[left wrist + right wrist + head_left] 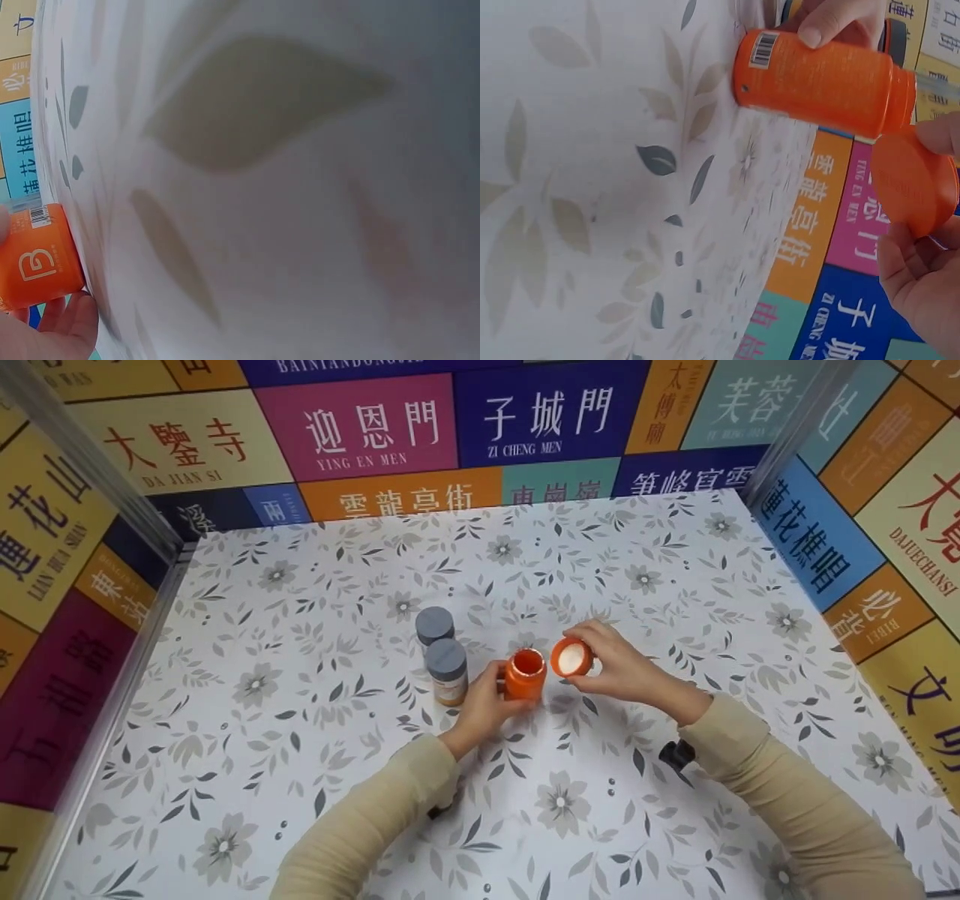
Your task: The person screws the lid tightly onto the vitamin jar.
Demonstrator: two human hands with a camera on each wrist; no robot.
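Observation:
An orange pill bottle [525, 681] stands upright and uncapped on the table, its pale-rimmed mouth facing up. My left hand [484, 706] grips it from the left side; in the left wrist view only the bottle's lower part [41, 259] shows. Just right of the mouth, my right hand [619, 664] pinches the orange cap [571, 658] by its edge, tilted so its whitish inside faces the head camera. The right wrist view shows the cap's outer top [907, 184] close to the bottle's neck, apart from it in the head view.
Two grey-lidded bottles, a nearer one [448, 671] and a farther one [435, 624], stand left of my left hand. A flower-patterned cloth [315, 607] covers the table. Panels with lettering [375, 427] wall the back and both sides.

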